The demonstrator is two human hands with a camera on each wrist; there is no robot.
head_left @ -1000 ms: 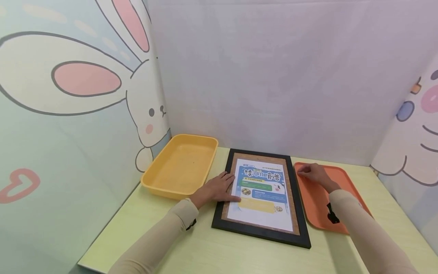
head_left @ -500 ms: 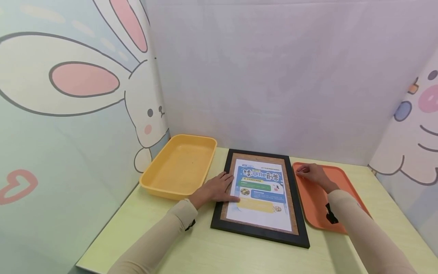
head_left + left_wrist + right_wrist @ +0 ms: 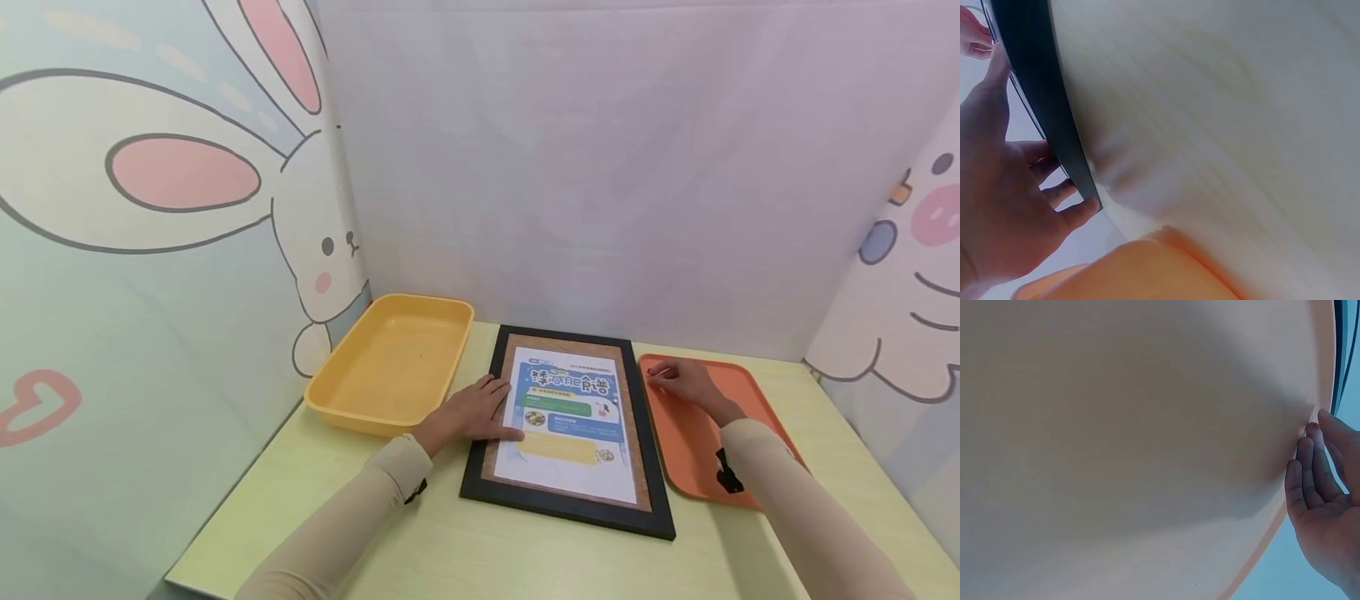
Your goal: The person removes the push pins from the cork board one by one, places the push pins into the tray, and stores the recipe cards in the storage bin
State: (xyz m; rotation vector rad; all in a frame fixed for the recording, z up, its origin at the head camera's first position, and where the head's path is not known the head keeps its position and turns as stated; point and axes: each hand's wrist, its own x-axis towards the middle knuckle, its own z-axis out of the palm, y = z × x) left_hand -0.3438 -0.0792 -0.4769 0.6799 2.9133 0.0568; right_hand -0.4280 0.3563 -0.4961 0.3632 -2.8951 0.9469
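Observation:
A printed sheet (image 3: 573, 483) with blue, green and yellow panels lies on a cork board (image 3: 491, 467) with a black frame (image 3: 555, 515). My left hand (image 3: 480, 410) rests across the board's left side, fingers extended and thumb over the sheet. In the left wrist view its fingers reach over the black frame (image 3: 1054, 94). My right hand (image 3: 686, 382) is low over the upper left of the orange tray (image 3: 697, 450), thumb and fingertips close together. A tiny dark speck shows at these fingertips; I cannot tell what they hold. The right wrist view shows them near the tray's rim.
A deep yellow tray (image 3: 382, 358) stands left of the board, near the wall panel with the rabbit drawing (image 3: 322, 250). A pale curtain (image 3: 570, 167) hangs behind. All of it stands on a light wood-grain table (image 3: 360, 508).
The head view has shifted slightly. Both hands keep nearly the same places, the left on the board and the right at the orange tray; the right fingertips show only a slight movement.

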